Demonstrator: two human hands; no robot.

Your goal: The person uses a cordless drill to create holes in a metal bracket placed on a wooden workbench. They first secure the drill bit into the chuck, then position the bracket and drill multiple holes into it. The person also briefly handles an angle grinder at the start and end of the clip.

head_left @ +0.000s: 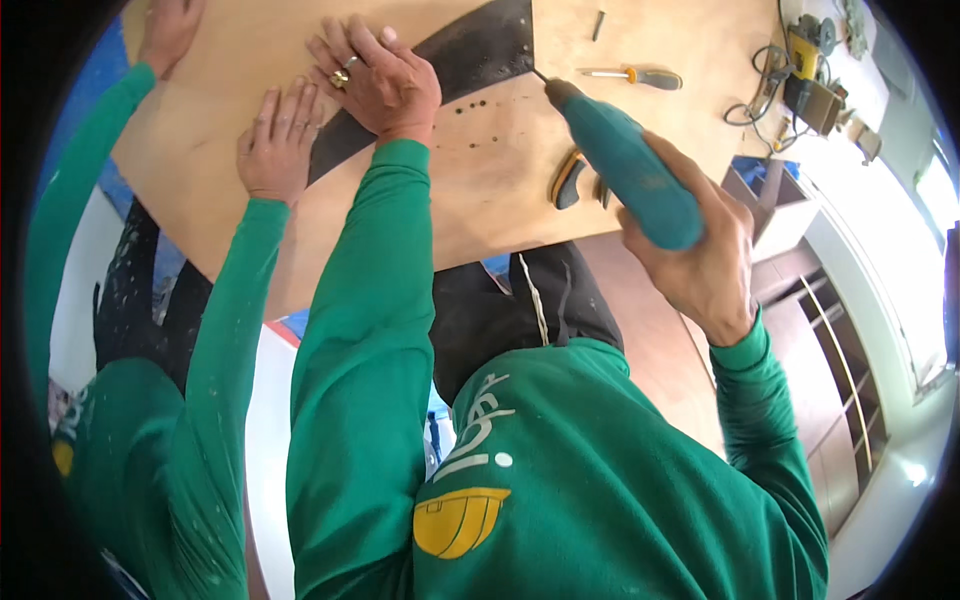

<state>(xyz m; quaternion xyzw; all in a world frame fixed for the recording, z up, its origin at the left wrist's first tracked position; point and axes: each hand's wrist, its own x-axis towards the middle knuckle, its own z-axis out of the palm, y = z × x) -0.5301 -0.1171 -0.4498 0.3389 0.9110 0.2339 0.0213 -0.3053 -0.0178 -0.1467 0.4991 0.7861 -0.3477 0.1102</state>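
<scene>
My right hand (700, 240) is wrapped round the grip of a teal power drill (630, 165). The drill points up and left, and its tip meets the right end of a dark, slightly curved strip (478, 48) on the light wooden tabletop (540, 225). Across the middle of that strip lies my left hand (380, 85), fingers stretched out, rings on it, pressing down. Beside it on the left, a co-worker's hand (280, 145) rests flat at the strip's lower end. Several small dark dots, maybe screws or holes, show in the wood below the strip.
Right of the drill lie a screwdriver (640, 76) and a short dark rod (598, 26). Pliers with dark and orange handles (568, 182) sit near the table's front edge. A yellow corded power tool (808, 60) stands far right. The co-worker's other hand (168, 35) is at far left.
</scene>
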